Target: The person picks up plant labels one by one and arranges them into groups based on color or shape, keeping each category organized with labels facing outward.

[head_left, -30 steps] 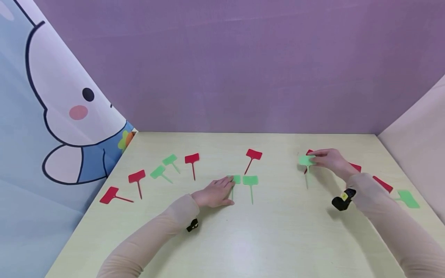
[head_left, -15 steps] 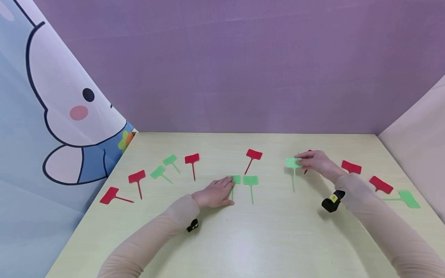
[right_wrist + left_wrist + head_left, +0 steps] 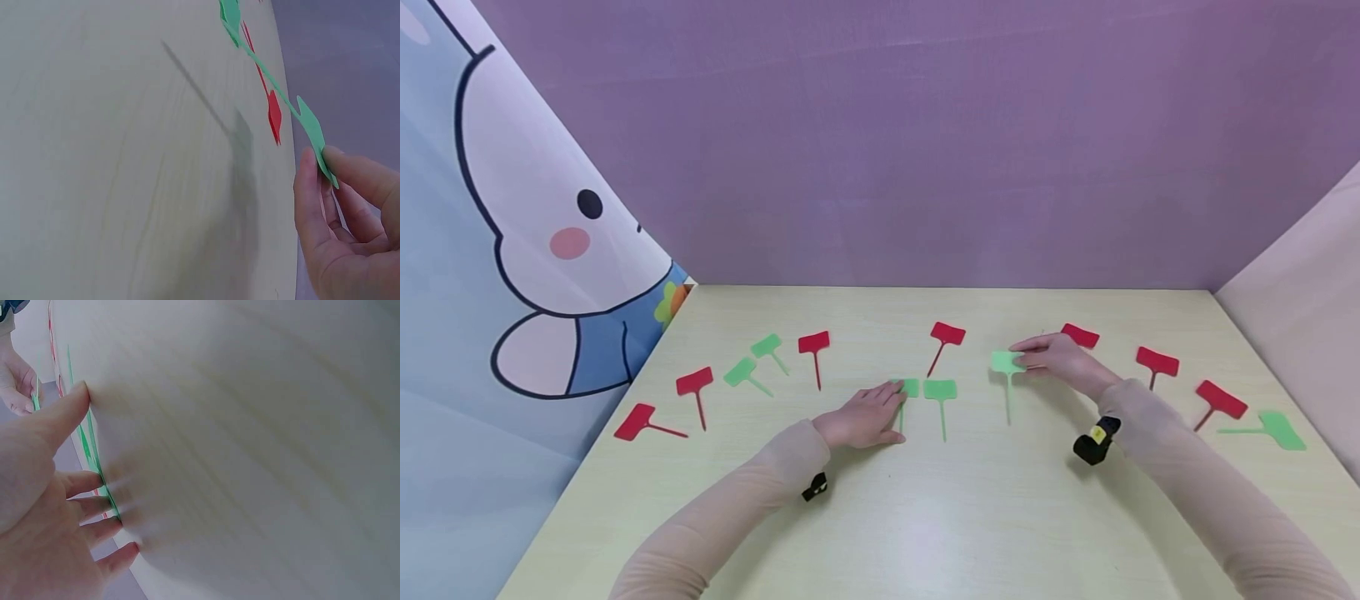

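Observation:
My right hand (image 3: 1063,364) pinches a green T-shaped plant label (image 3: 1004,362) by the corner of its plate, between thumb and fingers. In the right wrist view this plant label (image 3: 312,128) is raised, with its shadow on the tabletop. My left hand (image 3: 863,417) rests with fairly straight, spread fingers on the table, fingertips on another green plant label (image 3: 912,388) that they partly cover. The left wrist view shows the fingertips (image 3: 112,520) along its edge. Just right of it lies a matching green plant label (image 3: 941,389), between both hands.
Red plant labels lie along the back: one (image 3: 948,333) behind the middle, one (image 3: 1157,362) at right, one (image 3: 814,342) at left. Two green ones (image 3: 741,371) lie among the left reds. Another green label (image 3: 1282,430) is by the table's right edge. A purple backdrop (image 3: 925,167) stands behind.
My right hand has moved left and a little nearer with the green plant label, uncovering red labels behind its path. My left hand has stayed in place.

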Demonstrator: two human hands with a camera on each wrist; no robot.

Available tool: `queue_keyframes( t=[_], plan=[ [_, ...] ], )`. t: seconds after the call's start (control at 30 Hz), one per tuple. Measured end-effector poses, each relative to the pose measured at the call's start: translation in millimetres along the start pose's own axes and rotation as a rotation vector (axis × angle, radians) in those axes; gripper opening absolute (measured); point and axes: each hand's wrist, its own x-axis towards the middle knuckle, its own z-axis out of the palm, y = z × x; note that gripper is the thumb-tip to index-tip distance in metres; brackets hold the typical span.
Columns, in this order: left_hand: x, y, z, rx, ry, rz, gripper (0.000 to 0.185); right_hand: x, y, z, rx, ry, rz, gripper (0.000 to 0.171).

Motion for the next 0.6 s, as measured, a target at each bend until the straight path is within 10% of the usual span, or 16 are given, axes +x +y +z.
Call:
queue_keyframes(
  t=[0.6],
  plan=[
    [0.7,0.5,-1.0,0.009,-0.008,0.002,0.069,11.2,3.9,26.1,0.024,-0.029,0.034,0.045]
  ],
)
